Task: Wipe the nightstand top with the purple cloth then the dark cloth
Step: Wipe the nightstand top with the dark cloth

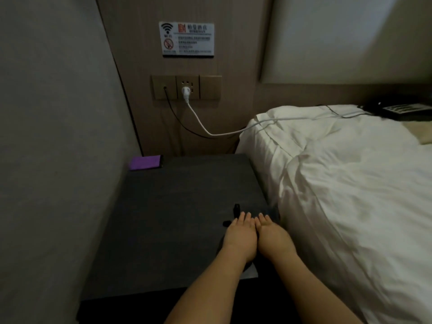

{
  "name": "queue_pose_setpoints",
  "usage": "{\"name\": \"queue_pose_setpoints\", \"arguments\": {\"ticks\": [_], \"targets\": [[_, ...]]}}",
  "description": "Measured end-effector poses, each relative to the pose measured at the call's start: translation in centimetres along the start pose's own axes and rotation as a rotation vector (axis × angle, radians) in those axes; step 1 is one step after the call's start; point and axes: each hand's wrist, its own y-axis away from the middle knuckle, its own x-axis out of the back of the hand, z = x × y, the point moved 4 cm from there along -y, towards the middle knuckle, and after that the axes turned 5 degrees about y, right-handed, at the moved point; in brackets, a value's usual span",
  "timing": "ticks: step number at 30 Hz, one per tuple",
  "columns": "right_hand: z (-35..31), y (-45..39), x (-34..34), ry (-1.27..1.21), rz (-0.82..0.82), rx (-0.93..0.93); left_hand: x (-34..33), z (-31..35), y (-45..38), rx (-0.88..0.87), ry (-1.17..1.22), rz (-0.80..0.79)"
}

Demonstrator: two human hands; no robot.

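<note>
The nightstand top (175, 202) is a dark grey square between a wall and a bed. A folded purple cloth (145, 162) lies in its back left corner, far from both hands. My left hand (238, 239) and my right hand (272, 237) lie side by side, palms down and fingers straight, near the front right of the top. They press on a dark cloth (236, 209). Only dark bits of it show past my left fingertips and under my wrists. The rest is hidden and hard to tell from the dark surface.
A grey wall (58, 160) closes the left side. The bed with its white duvet (350, 195) touches the right edge. On the back panel are a socket plate (187, 87) with a white cable (203, 127) running to the bed, and a sign (187, 39).
</note>
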Motion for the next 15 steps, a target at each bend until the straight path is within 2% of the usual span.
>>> {"name": "queue_pose_setpoints", "arguments": {"ticks": [3, 6, 15], "targets": [[-1.8, 0.2, 0.8, 0.045, -0.067, -0.009, 0.0, -1.1, 0.7, -0.001, 0.026, -0.019], [-5.6, -0.1, 1.8, 0.09, -0.062, 0.021, -0.3, -4.4, 2.1, 0.032, 0.062, -0.021], [-24.0, -2.2, 3.5, 0.107, -0.001, 0.323, -0.8, -20.5, 11.4, 0.323, 0.109, 0.053]]}}
